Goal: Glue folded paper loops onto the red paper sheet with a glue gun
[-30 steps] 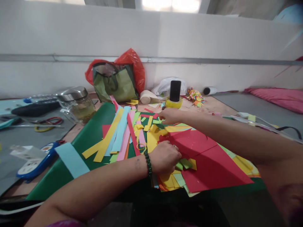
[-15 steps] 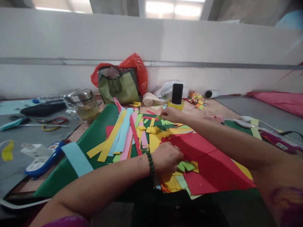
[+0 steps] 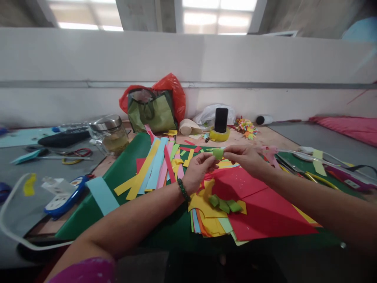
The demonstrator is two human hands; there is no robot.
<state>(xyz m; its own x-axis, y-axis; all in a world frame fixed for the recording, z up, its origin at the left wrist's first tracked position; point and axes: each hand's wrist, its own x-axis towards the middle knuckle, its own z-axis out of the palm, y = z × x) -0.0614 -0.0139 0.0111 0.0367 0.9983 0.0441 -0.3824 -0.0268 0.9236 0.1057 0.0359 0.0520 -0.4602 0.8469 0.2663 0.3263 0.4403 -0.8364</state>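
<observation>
A small light-green paper piece (image 3: 218, 153) is held up between both hands over the paper pile. My left hand (image 3: 200, 167), with a bead bracelet at the wrist, pinches its left side. On the other side, my right hand (image 3: 244, 158) grips the edge with thumb and finger. Below them lie red paper sheets (image 3: 265, 208) on stacked coloured paper. Several folded green paper pieces (image 3: 224, 204) rest on yellow paper near the front. Coloured strips, among them a yellow strip (image 3: 144, 169) and a light-blue strip (image 3: 157, 163), spread to the left on the green sheet (image 3: 88, 214).
A glass jar (image 3: 110, 137) stands left, with a blue power strip (image 3: 66, 196) nearer. Behind are a green bag (image 3: 151, 112) and a phone (image 3: 220, 120) upright on a yellow tape roll (image 3: 219, 135). Scissors (image 3: 306, 173) lie on the right. A paper ornament (image 3: 246, 127) sits at the back.
My left hand has lifted from the front of the pile up to my right hand. My right hand has shifted right, and both now hold the green paper piece. The view tilted slightly up.
</observation>
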